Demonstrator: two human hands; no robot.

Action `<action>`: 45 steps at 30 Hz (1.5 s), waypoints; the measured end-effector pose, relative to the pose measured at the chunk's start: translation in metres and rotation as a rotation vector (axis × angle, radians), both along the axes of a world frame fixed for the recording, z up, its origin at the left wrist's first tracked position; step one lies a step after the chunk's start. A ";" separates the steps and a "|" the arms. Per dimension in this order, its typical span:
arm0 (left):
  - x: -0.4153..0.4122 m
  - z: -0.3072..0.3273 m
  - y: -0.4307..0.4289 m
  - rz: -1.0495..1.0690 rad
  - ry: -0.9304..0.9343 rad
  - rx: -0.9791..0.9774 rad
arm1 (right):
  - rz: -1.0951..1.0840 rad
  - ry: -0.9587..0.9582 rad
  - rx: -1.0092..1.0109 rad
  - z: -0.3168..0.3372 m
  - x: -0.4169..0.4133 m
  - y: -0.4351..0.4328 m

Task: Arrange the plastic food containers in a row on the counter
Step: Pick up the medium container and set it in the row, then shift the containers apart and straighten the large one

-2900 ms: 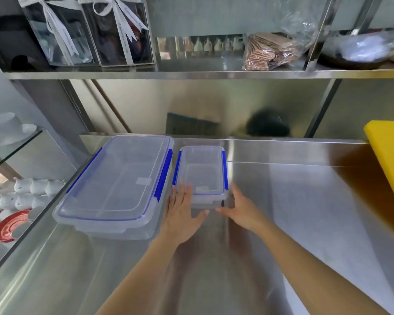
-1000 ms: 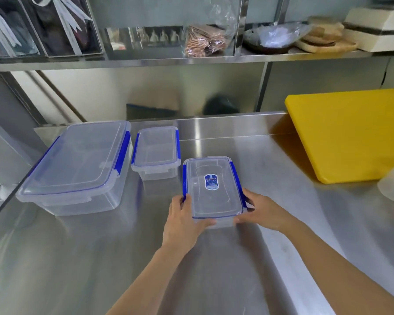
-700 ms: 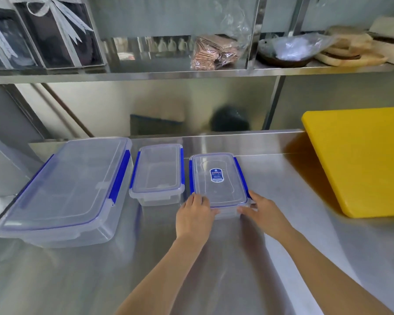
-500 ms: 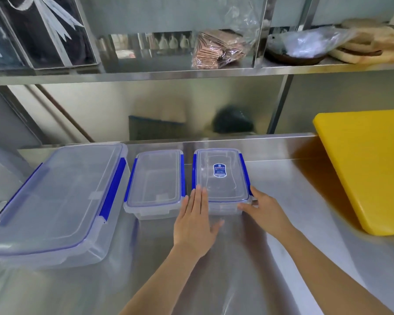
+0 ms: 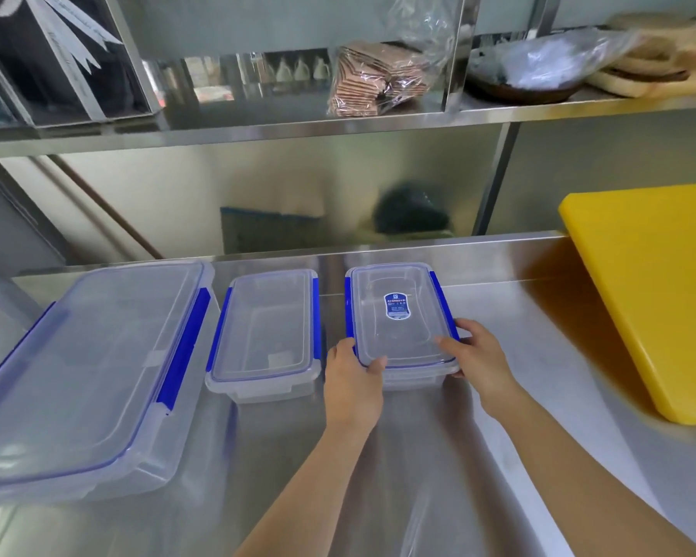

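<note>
**Both hands on the labelled container, third in the row**

Three clear lidded containers with blue clips stand along the back of the steel table. The large container fills the left of the frame, its left edge cut off by the picture. The small container sits just beside it with a narrow gap. The labelled container, a blue sticker on its lid, stands at centre, a slim strip of bare steel parting it from the small one.

The left hand clasps its near left corner, thumb on the lid; the right hand clasps the near right corner, fingers curled over the rim. Both are closed on it.

To the right, open steel runs to the yellow cutting board at the frame's right edge. The lower half of the frame is bare table. A steel shelf hangs over the row.
</note>
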State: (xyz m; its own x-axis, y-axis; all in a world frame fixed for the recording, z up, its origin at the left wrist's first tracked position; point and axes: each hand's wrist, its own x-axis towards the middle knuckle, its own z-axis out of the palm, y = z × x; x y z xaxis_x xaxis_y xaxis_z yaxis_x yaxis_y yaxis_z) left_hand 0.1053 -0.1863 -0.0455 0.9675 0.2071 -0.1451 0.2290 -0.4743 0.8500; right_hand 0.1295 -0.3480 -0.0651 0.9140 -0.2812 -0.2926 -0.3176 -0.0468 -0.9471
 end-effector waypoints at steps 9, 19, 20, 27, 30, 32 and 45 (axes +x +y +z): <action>-0.003 -0.001 -0.088 -0.370 -0.022 -0.027 | -0.384 -0.053 -0.019 -0.007 -0.011 -0.087; 0.000 0.005 -0.135 -0.621 0.121 0.021 | -0.386 0.032 -0.419 -0.010 -0.009 -0.145; 0.000 0.009 -0.129 -0.600 0.091 0.021 | -0.392 0.052 -0.555 -0.006 -0.009 -0.141; 0.022 0.028 -0.001 -0.042 -0.256 0.250 | -0.203 -0.293 -0.771 0.036 -0.005 -0.028; 0.030 0.025 0.070 0.193 -0.168 0.378 | 0.052 -0.268 -0.434 0.042 -0.001 0.039; 0.033 0.018 0.106 0.235 -0.047 0.471 | 0.216 -0.162 -0.384 0.041 0.003 0.079; 0.022 -0.006 0.126 0.179 0.094 -0.080 | 0.403 -0.024 -0.313 0.016 0.014 0.134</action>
